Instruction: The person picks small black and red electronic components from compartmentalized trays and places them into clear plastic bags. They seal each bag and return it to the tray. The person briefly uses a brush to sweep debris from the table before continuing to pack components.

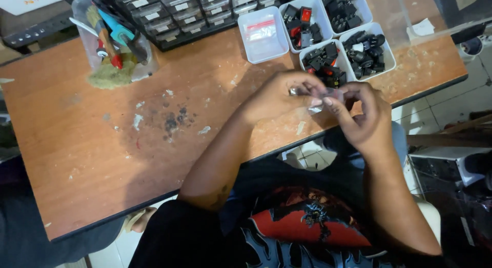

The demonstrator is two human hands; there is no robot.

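Observation:
Both hands meet above the near edge of a worn wooden table. My left hand and my right hand pinch a small clear plastic bag between their fingertips. A small shiny metal part shows at the left hand's fingers. What lies inside the bag I cannot tell. Just beyond the hands stand several white trays; the nearest one holds black and red switch parts.
A white tray with small clear bags sits at the back middle. A black drawer cabinet runs along the far edge. A clear tub of tools stands at back left. Stains and paint flecks mark the tabletop.

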